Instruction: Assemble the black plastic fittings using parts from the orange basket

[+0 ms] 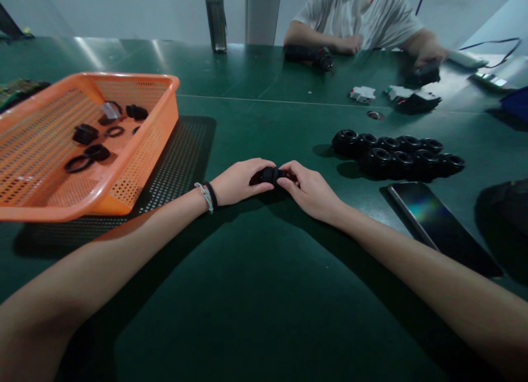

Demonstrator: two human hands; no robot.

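Observation:
My left hand (247,179) and my right hand (306,188) meet above the green table, in the middle of the view. Between them is a black plastic fitting (270,176), which looks like a cable gland. The left fingers wrap round its left end, and the right thumb and fingers pinch its right end. Much of the fitting is hidden by the fingers. To the right stand two rows of similar black fittings (402,159), with round openings facing up. At the left, an orange basket (142,170) holds several loose black parts and rings (114,131).
A dark phone (441,225) lies right of my right hand. Across the table (247,294), a person in a light shirt (355,13) has a hand on a dark object. A power drill (309,57), a bottle (216,21) and white parts (363,94) are farther back.

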